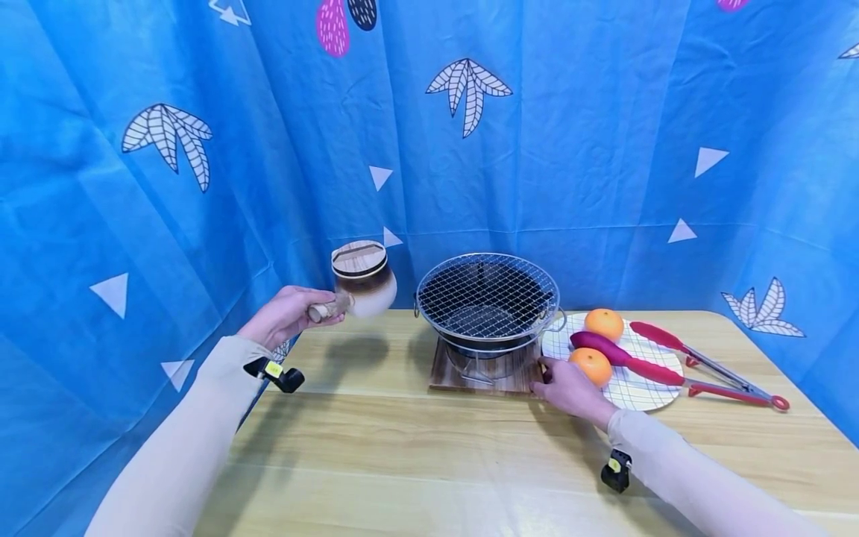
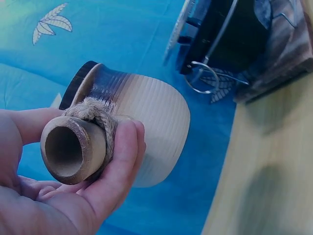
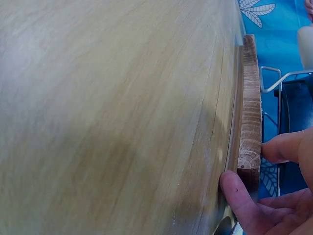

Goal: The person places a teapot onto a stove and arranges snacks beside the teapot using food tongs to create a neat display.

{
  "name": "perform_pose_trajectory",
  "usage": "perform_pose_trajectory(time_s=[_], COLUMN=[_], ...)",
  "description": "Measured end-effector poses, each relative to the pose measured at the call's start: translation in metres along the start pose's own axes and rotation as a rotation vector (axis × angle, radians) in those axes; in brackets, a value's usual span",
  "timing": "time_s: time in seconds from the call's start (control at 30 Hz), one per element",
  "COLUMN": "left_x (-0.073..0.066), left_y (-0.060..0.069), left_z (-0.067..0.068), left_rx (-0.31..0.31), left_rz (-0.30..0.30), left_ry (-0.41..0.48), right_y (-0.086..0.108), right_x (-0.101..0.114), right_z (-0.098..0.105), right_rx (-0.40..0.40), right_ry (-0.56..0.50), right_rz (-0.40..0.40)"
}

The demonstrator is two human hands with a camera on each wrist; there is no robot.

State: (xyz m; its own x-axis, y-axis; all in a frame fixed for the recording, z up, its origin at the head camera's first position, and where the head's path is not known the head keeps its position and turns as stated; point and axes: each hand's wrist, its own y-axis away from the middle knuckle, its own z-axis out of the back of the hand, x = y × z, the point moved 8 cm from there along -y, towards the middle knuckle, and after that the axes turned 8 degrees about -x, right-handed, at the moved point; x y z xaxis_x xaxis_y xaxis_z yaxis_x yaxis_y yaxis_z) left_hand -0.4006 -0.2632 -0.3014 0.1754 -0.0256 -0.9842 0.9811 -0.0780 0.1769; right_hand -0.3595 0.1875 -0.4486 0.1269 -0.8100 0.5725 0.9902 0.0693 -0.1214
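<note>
My left hand (image 1: 291, 312) holds a side-handled teapot (image 1: 371, 289) in the air, left of the grill stove. In the left wrist view the fingers grip its hollow handle (image 2: 73, 152), where rope is tied round the base. The teapot is dark brown above and cream below, with a wooden lid (image 1: 359, 257). A round wire grate (image 1: 488, 298) lies over the black stove, which stands on a wooden board (image 1: 446, 371). My right hand (image 1: 573, 388) pinches that board's front right corner; in the right wrist view the thumb (image 3: 283, 147) touches its upper face.
Right of the stove, a checked plate (image 1: 654, 399) carries two oranges (image 1: 604, 324) and a purple, elongated item (image 1: 597, 344). Red-tipped tongs (image 1: 731, 391) lie across the plate and the table (image 1: 403, 447). A blue patterned curtain (image 1: 570, 149) hangs behind the table.
</note>
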Motion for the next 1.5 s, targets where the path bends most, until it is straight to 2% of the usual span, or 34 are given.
perform_pose_trajectory(time_s=[0.43,0.8,1.27,1.5], left_x=[-0.027,-0.049,-0.064,-0.064], left_y=[-0.009,-0.020,-0.029,-0.036], left_z=[-0.025,-0.055,-0.095,-0.112], left_rx=[-0.001,0.013,0.050,0.066], left_rz=[-0.004,-0.003,-0.007,-0.012], left_ry=[-0.077,-0.053,-0.009,-0.005], right_y=[0.004,0.002,0.002,0.003], right_x=[-0.001,-0.001,0.003,0.004], right_z=[0.001,0.003,0.005,0.004], right_rx=[0.006,0.001,-0.026,-0.025], right_ry=[-0.041,-0.032,0.018,0.019], right_rz=[-0.016,-0.003,0.030,0.040])
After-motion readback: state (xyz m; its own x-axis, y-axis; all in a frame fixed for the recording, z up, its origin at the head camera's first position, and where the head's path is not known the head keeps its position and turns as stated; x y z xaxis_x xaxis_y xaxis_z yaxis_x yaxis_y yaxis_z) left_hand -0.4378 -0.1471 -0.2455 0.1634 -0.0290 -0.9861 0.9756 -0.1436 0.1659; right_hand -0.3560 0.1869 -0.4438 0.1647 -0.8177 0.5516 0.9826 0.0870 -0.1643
